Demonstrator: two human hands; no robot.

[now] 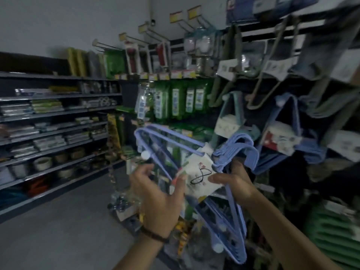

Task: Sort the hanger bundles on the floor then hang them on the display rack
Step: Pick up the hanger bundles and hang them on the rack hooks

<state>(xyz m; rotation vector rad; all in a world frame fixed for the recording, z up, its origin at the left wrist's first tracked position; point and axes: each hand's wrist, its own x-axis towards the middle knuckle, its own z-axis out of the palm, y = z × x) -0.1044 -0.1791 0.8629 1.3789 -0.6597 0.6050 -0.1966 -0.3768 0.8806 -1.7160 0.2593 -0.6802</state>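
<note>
A bundle of blue plastic hangers [224, 221] with a white paper label [198, 172] is held up at chest height, turned on its side, its hooks [239, 149] pointing toward the display rack [272, 32]. My left hand [161, 197] pinches the bundle at the label's left edge. My right hand [233, 182] grips the neck just below the hooks, thumb lying across the label. More hanger bundles, blue [288, 117], teal [231, 110] and olive [261, 82], hang from the rack's pegs to the right.
Packaged goods hang on pegs behind the bundle [175, 98]. Long shelves of stock [50, 121] run along the left wall above grey floor [58, 230]. A green stack [335, 234] sits low at the right. The picture is blurred.
</note>
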